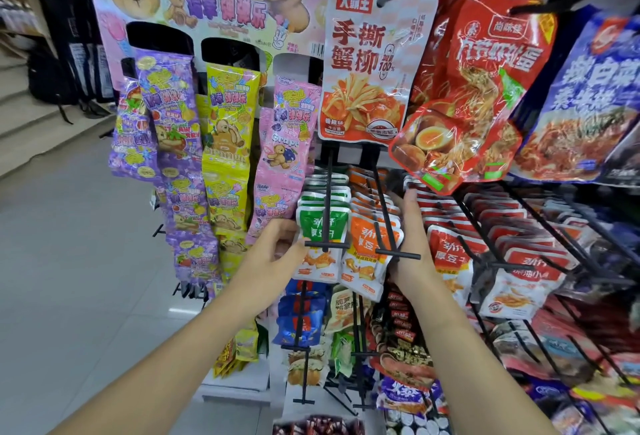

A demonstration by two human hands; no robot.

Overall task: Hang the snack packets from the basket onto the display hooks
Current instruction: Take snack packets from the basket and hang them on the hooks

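- My left hand (pixel 277 251) has its fingers curled round the left edge of the front green packet (pixel 323 223), pinching it just behind the crossbar of the green hook (pixel 327 192).
- My right hand (pixel 412 237) lies flat with straight fingers along the right side of the orange packets (pixel 372 237). It holds nothing and only steadies the row.
- The green packet hangs at the very front of its rod, touching the orange row beside it. The basket is out of my view, so I cannot say how many packets are left to hang.
- The first risk, as I judge it, is that the punched hole misses the rod tip, and the packet drops onto the blue packets (pixel 301 313) below.
- The second risk is that pushing too hard along the rod tears the hole or bunches the row (the hook looks nearly full already).
- The third risk is that my right wrist knocks the red packets (pixel 450 251), which hang just beside it.
- The packets hang on a black wire rack of long hooks, set in tiers that slope towards me.
- Above them hang a large crab-stick pouch (pixel 367 64) and other big red and blue pouches.
- To the left, a bear-printed card display holds candy strips (pixel 225 143) in purple, yellow and pink.
- Beyond that I see a pale tiled floor (pixel 69 226) and low steps (pixel 34 123), with a dark backpack (pixel 48 78) resting on them.
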